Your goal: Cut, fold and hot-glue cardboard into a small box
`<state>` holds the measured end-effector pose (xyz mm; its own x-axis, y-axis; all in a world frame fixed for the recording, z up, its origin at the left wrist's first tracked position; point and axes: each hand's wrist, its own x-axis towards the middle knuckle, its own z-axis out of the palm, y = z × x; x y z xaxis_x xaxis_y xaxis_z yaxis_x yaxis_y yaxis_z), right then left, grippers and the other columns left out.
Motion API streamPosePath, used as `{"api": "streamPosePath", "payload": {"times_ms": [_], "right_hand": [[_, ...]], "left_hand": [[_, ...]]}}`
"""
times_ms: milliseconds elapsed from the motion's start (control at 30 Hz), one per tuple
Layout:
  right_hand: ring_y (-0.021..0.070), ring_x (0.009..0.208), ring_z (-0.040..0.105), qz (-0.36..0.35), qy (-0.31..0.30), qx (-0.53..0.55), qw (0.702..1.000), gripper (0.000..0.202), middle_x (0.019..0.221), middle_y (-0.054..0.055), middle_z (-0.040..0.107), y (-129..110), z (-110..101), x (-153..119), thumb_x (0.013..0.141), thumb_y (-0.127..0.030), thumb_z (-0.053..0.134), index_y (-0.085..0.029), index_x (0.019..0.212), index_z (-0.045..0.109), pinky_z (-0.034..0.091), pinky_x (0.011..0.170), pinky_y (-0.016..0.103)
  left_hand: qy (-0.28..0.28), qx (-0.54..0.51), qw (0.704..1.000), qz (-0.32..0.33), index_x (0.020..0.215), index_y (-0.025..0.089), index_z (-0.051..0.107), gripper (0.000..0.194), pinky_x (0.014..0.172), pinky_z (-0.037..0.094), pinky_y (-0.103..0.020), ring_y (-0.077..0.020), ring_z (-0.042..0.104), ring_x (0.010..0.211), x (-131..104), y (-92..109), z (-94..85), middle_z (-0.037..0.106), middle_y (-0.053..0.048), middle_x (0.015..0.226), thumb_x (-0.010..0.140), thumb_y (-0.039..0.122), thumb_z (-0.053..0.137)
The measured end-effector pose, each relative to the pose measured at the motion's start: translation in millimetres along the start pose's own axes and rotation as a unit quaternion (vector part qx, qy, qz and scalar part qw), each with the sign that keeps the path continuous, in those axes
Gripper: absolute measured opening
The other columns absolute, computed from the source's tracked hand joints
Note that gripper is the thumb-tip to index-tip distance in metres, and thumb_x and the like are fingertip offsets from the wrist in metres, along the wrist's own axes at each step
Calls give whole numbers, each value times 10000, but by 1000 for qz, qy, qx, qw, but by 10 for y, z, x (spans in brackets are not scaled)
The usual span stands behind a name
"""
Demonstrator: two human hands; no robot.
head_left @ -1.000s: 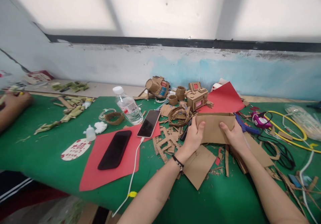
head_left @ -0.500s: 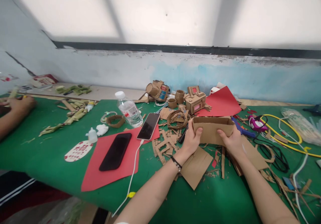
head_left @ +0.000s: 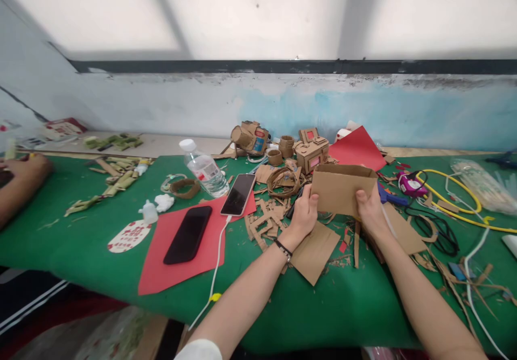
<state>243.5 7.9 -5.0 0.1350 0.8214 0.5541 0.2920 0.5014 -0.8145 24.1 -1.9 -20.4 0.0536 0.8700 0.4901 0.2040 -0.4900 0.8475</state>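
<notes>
- Head view, item 1: cardboard box (head_left: 342,189), open top, raised just off the green table (head_left: 100,241), at about 1 o'clock from the picture's centre.
- Item 2: my left hand (head_left: 302,216), at the box's 9 o'clock end; fingers closed on its left wall, thumb on the near face.
- Item 3: my right hand (head_left: 369,212), at the box's 3 o'clock end; fingers wrapped on the right wall in the same pinch.
- Item 4: flat cardboard sheet (head_left: 314,251), lying at 6 o'clock below the box, among scraps.
- Item 5: cardboard models (head_left: 311,153), at 12 o'clock behind the box; red paper (head_left: 355,147) just beside them.
- Item 6: black phone (head_left: 188,234) on a red sheet, at 9 o'clock; water bottle (head_left: 203,169) beyond it.
- Item 7: another person's hand (head_left: 24,167), far at 9 o'clock, well apart from mine.
- Step, as I judge it: shaping or checking the box while held in both hands. The next move calls for a steady two-sided grip, without crushing the thin walls.
</notes>
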Motion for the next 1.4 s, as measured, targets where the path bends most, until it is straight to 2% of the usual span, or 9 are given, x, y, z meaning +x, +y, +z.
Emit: {"api": "streamPosePath", "payload": {"times_ms": [100,267,433,733,933,1067,1167,1267,1400], "right_hand": [[340,1366,680,2,5,-33,999,682,1471,140,698,-7,27,15,995,-770,575,-302,1489,603,515,1216,586],[361,1259,741,-2,43,-79,996,599,1353,156,767,82,21,13,1050,-710,516,-269,1429,658,599,1085,602],[342,1163,774,-28,59,-109,992,583,1290,172,788,116,-40,-4,1066,-671,518,-221,1411,657,653,967,527],[358,1048,794,-34,51,-137,989,682,1152,178,815,99,-123,-20,1022,-756,508,-182,1355,667,667,858,487],[339,1025,808,-28,-17,-134,990,637,1141,149,833,70,-97,-14,1020,-755,512,-228,1332,691,673,849,431],[343,972,814,-31,-33,-149,988,642,1078,146,838,14,-80,-6,1038,-752,469,-207,1258,726,670,819,435],[326,1000,816,-38,-52,-136,989,642,1164,147,826,-15,-89,-5,1042,-702,534,-201,1421,668,676,803,405],[304,1158,790,-69,-36,-99,992,719,1370,156,764,-38,-90,0,1050,-618,606,-246,1648,457,687,862,394],[292,1328,722,-124,-33,-66,990,589,1499,147,697,-75,-79,15,1086,-513,597,-306,1624,476,658,1029,473]], "left_hand": [[21,3,1000,-8,1298,184,606,612,785,590,-339,-237,751,874,11,6,5,767,-125,1071,1101,709,360],[9,-32,998,-57,1331,202,549,577,455,479,-252,-136,640,480,3,3,35,726,-43,935,1101,703,376],[-5,-34,998,-48,1310,206,535,585,451,434,-251,-128,605,479,-12,9,59,687,-22,887,1096,722,360],[16,26,999,9,1312,210,546,592,834,566,-362,-268,760,959,15,24,45,768,-128,1129,1094,724,350],[45,17,999,11,1419,183,506,622,862,584,-383,-284,761,1026,24,39,16,770,-159,1195,1094,702,395],[54,-22,998,28,1520,190,451,611,1020,575,-405,-285,720,1231,28,49,13,702,-184,1394,1112,644,422],[73,-36,996,36,1613,220,375,642,1198,488,-432,-289,605,1449,46,70,2,578,-195,1581,1115,620,441],[82,-36,995,41,1655,245,329,627,1258,434,-437,-268,556,1506,65,120,-15,554,-181,1610,1133,581,421],[76,-28,995,56,1621,252,394,540,1229,460,-442,-255,588,1454,69,198,-40,606,-160,1547,1149,513,429]]}}
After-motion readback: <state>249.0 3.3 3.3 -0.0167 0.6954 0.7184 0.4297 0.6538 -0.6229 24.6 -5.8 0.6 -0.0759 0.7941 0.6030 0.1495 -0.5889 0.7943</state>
